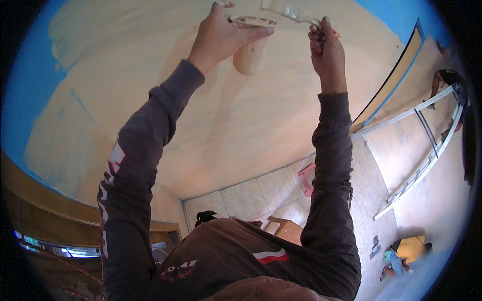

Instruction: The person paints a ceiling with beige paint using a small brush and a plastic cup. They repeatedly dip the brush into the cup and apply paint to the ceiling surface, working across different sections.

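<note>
Both my arms reach up in front of a wall (pixel 251 115) coated in beige paint, with blue showing at its edges. My left hand (pixel 217 39) is wrapped around the rim of a small beige paint container (pixel 249 57), whose lip is smeared with paint. To its right, my right hand (pixel 327 52) is closed on the handle of a paintbrush (pixel 290 11). The brush head points left, above and apart from the container's rim. What is inside the container is mostly hidden from this angle.
A light metal ladder (pixel 436 155) leans at the right, with a person (pixel 444 80) near its top. Someone in a yellow shirt (pixel 410 249) crouches on the tiled floor (pixel 246 193) at lower right. A pink stool (pixel 306 179) and a woven brown item (pixel 289 231) stand below me.
</note>
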The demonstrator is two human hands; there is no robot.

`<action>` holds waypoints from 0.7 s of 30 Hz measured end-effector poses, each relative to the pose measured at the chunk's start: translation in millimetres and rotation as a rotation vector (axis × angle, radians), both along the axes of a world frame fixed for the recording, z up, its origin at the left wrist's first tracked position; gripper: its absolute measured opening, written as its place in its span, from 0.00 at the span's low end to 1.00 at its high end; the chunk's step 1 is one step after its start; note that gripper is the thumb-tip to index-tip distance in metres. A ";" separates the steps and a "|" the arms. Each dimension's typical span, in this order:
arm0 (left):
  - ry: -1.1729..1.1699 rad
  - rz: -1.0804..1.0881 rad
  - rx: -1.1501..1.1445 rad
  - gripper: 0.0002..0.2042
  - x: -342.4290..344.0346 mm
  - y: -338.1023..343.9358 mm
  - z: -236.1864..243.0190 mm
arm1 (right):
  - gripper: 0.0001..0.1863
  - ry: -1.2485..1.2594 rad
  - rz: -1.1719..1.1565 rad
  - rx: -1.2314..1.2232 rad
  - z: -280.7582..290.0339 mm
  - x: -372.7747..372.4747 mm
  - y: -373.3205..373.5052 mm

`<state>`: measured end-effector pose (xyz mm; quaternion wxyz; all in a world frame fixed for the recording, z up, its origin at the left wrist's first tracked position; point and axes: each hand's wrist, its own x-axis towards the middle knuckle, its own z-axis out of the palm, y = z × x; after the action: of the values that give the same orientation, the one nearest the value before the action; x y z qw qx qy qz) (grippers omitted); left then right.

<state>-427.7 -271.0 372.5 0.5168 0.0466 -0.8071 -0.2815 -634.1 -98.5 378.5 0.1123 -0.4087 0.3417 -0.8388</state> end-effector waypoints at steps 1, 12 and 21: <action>-0.010 0.025 -0.020 0.46 -1.9 3.9 11.1 | 0.17 0.017 -0.004 -0.023 8.0 -7.7 -1.5; -0.027 0.015 0.019 0.44 -31.1 20.3 70.7 | 0.13 0.224 -0.003 -0.129 80.1 -91.2 -53.0; -0.082 0.027 0.059 0.46 -39.9 14.1 76.2 | 0.11 0.324 -0.207 -0.144 99.9 -170.4 -61.5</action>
<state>-467.7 -256.9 448.7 0.4856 0.0840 -0.8183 -0.2959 -804.5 -160.0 478.4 -0.0605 -0.5081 0.3345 -0.7914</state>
